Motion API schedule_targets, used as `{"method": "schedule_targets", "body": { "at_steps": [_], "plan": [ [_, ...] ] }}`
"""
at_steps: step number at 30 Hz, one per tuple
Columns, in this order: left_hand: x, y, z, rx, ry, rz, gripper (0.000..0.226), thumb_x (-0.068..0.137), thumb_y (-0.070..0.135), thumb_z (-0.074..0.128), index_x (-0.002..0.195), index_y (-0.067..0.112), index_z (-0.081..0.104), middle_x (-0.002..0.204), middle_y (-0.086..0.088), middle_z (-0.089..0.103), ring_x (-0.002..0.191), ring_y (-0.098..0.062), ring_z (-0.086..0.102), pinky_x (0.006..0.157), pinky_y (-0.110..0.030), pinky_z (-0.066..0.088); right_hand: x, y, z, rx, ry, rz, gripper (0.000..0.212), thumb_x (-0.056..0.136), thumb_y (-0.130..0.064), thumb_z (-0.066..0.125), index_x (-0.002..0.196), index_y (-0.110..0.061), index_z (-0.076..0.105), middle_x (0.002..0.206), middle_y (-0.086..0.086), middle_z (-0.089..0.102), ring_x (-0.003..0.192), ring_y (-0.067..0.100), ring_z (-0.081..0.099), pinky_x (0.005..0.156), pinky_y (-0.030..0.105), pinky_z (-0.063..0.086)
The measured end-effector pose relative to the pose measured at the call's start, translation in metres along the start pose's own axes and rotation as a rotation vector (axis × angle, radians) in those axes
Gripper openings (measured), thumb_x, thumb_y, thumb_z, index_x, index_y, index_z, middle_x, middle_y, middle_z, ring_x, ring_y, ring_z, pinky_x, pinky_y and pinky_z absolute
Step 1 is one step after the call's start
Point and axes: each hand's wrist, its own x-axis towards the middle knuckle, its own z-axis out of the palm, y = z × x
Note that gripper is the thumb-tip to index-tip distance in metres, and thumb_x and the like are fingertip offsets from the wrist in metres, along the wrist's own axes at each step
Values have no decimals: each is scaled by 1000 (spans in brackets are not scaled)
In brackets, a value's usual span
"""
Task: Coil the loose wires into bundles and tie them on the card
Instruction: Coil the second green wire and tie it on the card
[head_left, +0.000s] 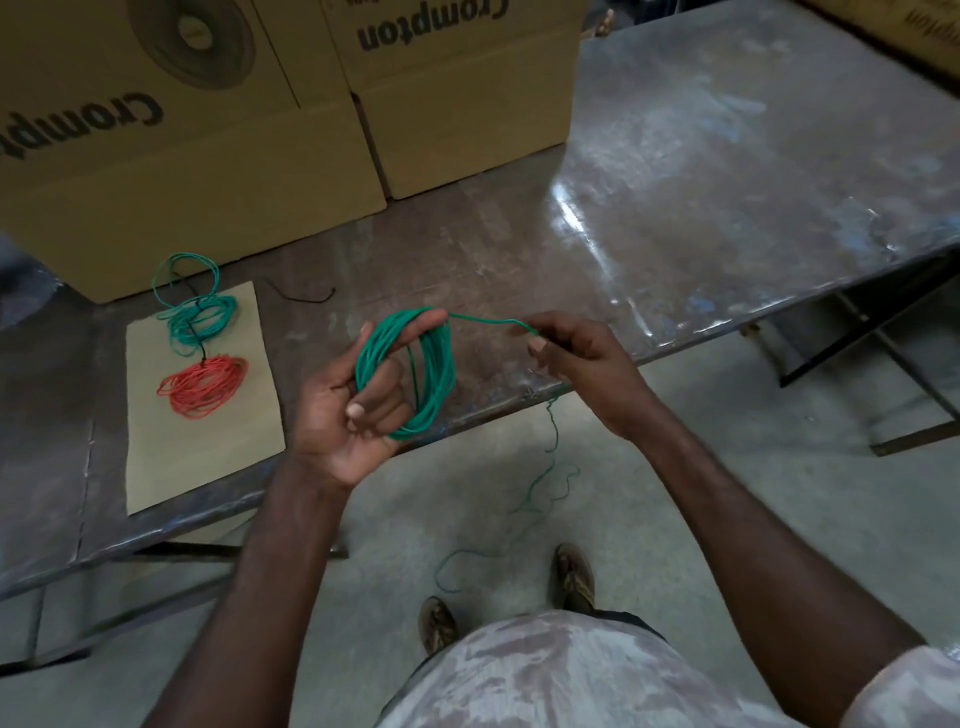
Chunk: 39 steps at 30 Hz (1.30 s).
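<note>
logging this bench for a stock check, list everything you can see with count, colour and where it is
green wire coil: one, green, wound round the left hand, tail trailing to the floor
tied bundles: green and red, on the card
loose green loops: one, at the card's far edge
card: one, tan, on the table's left
black string: one, beside the card
table: one, grey metal
cardboard boxes: two, brown, far side of the table
shoes: two, brown, on the floor
left hand: holds the coil
right hand: pinches the wire
</note>
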Motion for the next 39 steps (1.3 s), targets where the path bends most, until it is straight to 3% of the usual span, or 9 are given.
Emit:
{"method": "schedule_targets", "body": {
  "at_steps": [8, 14, 18, 21, 27, 29, 33, 36, 39],
  "plan": [
    [6, -4, 12, 23, -6, 79, 59, 117, 32, 24, 159, -9, 33, 50, 0, 33, 36, -5, 14, 40, -23, 12, 13, 15, 2, -184, 255, 8, 17, 104, -9, 62, 114, -8, 77, 70, 8, 61, 55, -1, 53, 59, 14, 41],
    [26, 15, 10, -59, 136, 453, 63, 118, 37, 23, 161, -9, 25, 83, -5, 70, 49, -6, 49, 50, -18, 42, -7, 26, 19, -504, -196, 50, 36, 105, -14, 60, 133, -34, 71, 70, -4, 72, 54, 0, 55, 61, 20, 46],
    [44, 19, 5, 466, 465, 607, 53, 118, 37, 26, 157, 5, 41, 87, -8, 75, 74, -17, 68, 74, -28, 57, -27, -2, 52, -340, -432, 23, 38, 107, -24, 60, 143, -36, 62, 70, -2, 54, 59, 6, 46, 60, 26, 44],
    [48, 18, 3, 992, 594, 611, 46, 119, 31, 26, 122, 44, 69, 88, -14, 78, 79, -29, 75, 76, -39, 63, -21, -33, 48, -264, -420, 40, 31, 106, -23, 62, 135, -31, 69, 69, 2, 49, 59, 13, 48, 55, 31, 47],
    [40, 14, -36, 1859, 712, 186, 42, 115, 44, 31, 109, 13, 59, 86, 5, 64, 79, -14, 63, 75, -38, 50, 3, -71, 5, -414, -292, -44, 20, 103, -12, 65, 118, -15, 78, 67, -14, 62, 57, 1, 53, 57, 22, 43],
    [35, 4, -39, 1638, 651, 105, 43, 116, 40, 35, 99, 12, 64, 73, -2, 64, 62, -10, 55, 64, -32, 43, 8, -76, -7, -409, -226, -71, 19, 102, -11, 67, 117, -16, 78, 74, -15, 69, 60, -3, 59, 59, 13, 44],
    [22, -21, -26, 890, 390, -57, 50, 116, 31, 32, 106, 22, 80, 50, -17, 52, 32, -13, 23, 37, -20, 18, 24, -68, -28, -232, -29, -111, 11, 98, -13, 73, 109, -13, 75, 74, 13, 67, 61, 13, 57, 52, 31, 44],
    [12, -32, -13, 361, 95, -192, 57, 114, 34, 30, 148, -3, 55, 46, -6, 39, 35, -12, 10, 40, -28, 7, 31, -50, -31, -88, 29, -88, 12, 96, -10, 75, 105, -3, 71, 74, 16, 66, 61, 19, 53, 51, 30, 39],
    [11, -36, 0, -137, -158, -157, 62, 115, 34, 23, 157, -11, 35, 49, -3, 33, 38, -9, 15, 41, -25, 14, 29, -34, -18, 1, 10, -58, 9, 97, -7, 73, 102, -1, 70, 74, 18, 63, 59, 22, 47, 50, 31, 37]
  ]
}}
